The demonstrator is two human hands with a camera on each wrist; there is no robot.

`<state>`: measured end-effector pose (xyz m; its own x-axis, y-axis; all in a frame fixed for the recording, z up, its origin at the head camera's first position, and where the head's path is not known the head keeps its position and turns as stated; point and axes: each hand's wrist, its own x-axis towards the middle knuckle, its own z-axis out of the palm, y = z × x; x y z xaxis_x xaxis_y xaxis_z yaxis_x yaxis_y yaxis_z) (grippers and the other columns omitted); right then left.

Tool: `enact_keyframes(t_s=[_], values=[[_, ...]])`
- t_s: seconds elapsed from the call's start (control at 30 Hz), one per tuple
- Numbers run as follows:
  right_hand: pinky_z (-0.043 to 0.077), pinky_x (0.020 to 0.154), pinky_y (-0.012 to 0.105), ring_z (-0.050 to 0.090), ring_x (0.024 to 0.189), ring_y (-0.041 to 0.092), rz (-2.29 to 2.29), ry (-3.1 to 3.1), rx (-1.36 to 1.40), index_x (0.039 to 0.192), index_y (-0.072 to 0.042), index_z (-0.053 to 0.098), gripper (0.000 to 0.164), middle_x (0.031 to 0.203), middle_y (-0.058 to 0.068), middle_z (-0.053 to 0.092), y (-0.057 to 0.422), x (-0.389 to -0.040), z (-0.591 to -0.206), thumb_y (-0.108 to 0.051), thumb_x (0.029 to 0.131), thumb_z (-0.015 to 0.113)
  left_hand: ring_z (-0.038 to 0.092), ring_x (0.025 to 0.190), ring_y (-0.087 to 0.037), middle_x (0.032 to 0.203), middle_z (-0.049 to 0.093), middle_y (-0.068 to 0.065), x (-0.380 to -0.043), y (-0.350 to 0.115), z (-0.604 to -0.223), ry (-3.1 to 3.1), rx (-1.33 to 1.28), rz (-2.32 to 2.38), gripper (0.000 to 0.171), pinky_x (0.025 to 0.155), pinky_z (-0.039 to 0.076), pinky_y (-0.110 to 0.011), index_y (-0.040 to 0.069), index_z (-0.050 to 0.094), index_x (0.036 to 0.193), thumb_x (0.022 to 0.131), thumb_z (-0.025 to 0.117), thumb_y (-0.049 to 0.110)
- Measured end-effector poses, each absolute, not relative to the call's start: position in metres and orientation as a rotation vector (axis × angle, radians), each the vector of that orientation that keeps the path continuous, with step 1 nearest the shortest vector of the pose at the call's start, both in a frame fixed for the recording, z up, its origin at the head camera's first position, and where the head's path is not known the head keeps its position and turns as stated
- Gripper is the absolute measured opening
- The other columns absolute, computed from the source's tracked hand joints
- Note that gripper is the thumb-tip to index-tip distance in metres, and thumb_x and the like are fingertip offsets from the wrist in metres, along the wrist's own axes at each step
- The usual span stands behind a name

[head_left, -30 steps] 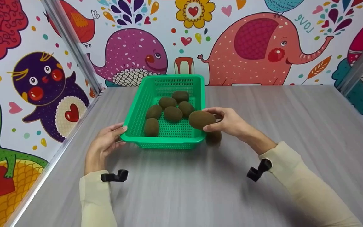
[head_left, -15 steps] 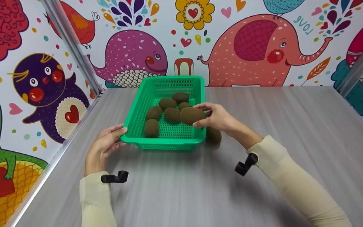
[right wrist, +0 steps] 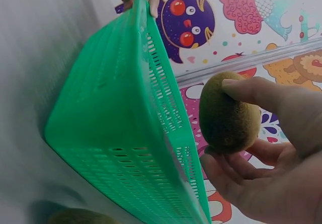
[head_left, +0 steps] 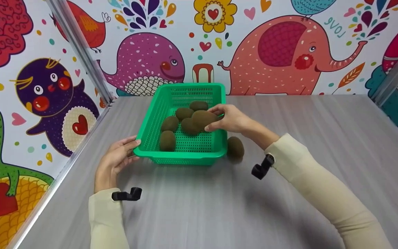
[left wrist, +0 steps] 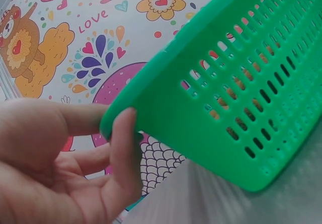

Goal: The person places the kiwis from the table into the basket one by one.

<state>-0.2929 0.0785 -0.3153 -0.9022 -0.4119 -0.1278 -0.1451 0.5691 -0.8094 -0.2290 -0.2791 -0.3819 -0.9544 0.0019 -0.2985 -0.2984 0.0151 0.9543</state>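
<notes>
A green plastic basket (head_left: pixel 181 154) stands on the table with several brown kiwis (head_left: pixel 167 141) inside. My left hand (head_left: pixel 115 159) pinches its near left rim between thumb and fingers, as the left wrist view also shows. Over the basket's right side, my right hand (head_left: pixel 231 119) holds a kiwi (right wrist: pixel 229 113) between thumb and fingertips, above the rim. In the head view this held kiwi partly covers others lying in the basket. One more kiwi (head_left: pixel 235 147) rests on the table against the basket's outer right side, below my right wrist.
The grey wood-grain table (head_left: pixel 185 207) runs back to a cartoon-printed wall (head_left: pixel 247 45). A second printed wall (head_left: pixel 9 131) stands along the left edge, joined by a metal corner post (head_left: pixel 85 52). Both sleeves carry black wrist mounts (head_left: pixel 263 167).
My right hand has carried its kiwi leftward and away from me, from the basket's right rim to over the inside. The left hand keeps its grip and the basket stays put.
</notes>
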Motion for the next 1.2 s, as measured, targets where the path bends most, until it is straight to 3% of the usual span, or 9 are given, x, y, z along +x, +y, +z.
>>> enact_keyframes(t_s=[0.3, 0.67, 1.0, 1.2], values=[[0.049, 0.107, 0.047, 0.055, 0.123, 0.030, -1.115, 2.531, -0.504, 0.140, -0.009, 0.054, 0.062, 0.139, 0.014, 0.056, 0.065, -0.303, -0.305, -0.027, 0.087, 0.080, 0.064, 0.075, -0.002, 0.092, 0.066, 0.010, -0.229, -0.278, -0.381, 2.051, -0.293, 2.059, 0.067, 0.068, 0.055, -0.017, -0.001, 0.022, 0.158, 0.103, 0.056, 0.018], [0.053, 0.098, 0.042, 0.059, 0.107, 0.027, -0.916, 2.590, -0.559, 0.130, -0.003, 0.065, 0.051, 0.124, 0.014, 0.066, 0.043, -0.316, -0.310, -0.028, 0.087, 0.079, 0.065, 0.076, -0.002, 0.092, 0.066, 0.010, -0.228, -0.280, -0.383, 2.060, -0.276, 2.056, 0.066, 0.069, 0.055, -0.017, -0.002, 0.022, 0.157, 0.104, 0.055, 0.018], [0.050, 0.106, 0.044, 0.058, 0.113, 0.028, -0.819, 2.582, -0.493, 0.133, -0.002, 0.062, 0.056, 0.131, 0.014, 0.064, 0.029, -0.327, -0.313, -0.030, 0.087, 0.080, 0.065, 0.076, -0.001, 0.094, 0.067, 0.009, -0.228, -0.278, -0.382, 2.058, -0.279, 2.074, 0.064, 0.069, 0.055, -0.018, -0.003, 0.025, 0.157, 0.104, 0.055, 0.016], [0.054, 0.098, 0.045, 0.060, 0.097, 0.027, -0.726, 2.570, -0.465, 0.115, -0.003, 0.073, 0.040, 0.108, 0.015, 0.070, 0.019, -0.336, -0.317, -0.032, 0.088, 0.078, 0.065, 0.074, -0.002, 0.091, 0.067, 0.009, -0.229, -0.278, -0.382, 2.046, -0.270, 2.080, 0.064, 0.068, 0.055, -0.018, -0.003, 0.023, 0.157, 0.104, 0.054, 0.016]])
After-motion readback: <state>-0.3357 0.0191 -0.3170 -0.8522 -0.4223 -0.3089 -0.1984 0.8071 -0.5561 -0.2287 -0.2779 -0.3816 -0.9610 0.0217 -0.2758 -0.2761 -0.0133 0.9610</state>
